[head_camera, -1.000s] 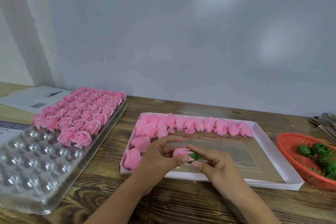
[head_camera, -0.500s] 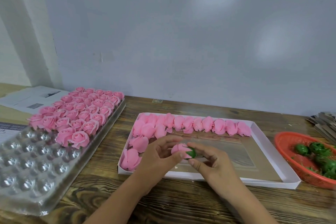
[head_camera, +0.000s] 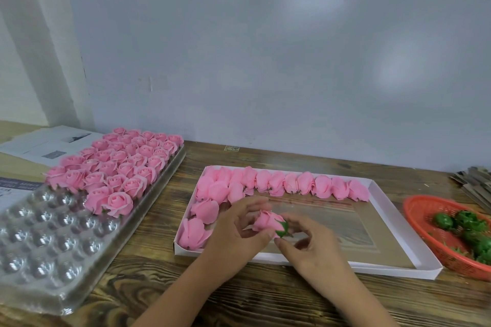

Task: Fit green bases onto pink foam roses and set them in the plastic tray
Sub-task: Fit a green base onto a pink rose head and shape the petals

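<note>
A pink foam rose point(head_camera: 266, 220) with a green base point(head_camera: 282, 230) on its right end is held between both hands above the white box. My left hand point(head_camera: 236, 231) pinches the rose from the left. My right hand point(head_camera: 309, 243) pinches the green base from the right. The clear plastic tray point(head_camera: 39, 241) lies at the left, its far half filled with finished roses point(head_camera: 119, 164) and its near cups bare. Several loose pink roses point(head_camera: 276, 183) line the far and left sides of the white box point(head_camera: 398, 268).
A red basket point(head_camera: 425, 210) with several green bases point(head_camera: 467, 228) sits at the right edge. Papers point(head_camera: 45, 143) lie behind the tray at the left. Stacked cardboard pieces point(head_camera: 475, 186) lie at the far right. A grey wall board stands behind the wooden table point(head_camera: 186, 287).
The rose has tilted and lifted slightly between the hands, and my right fingers have shifted on the green base. The tray, box and basket stay where they were.
</note>
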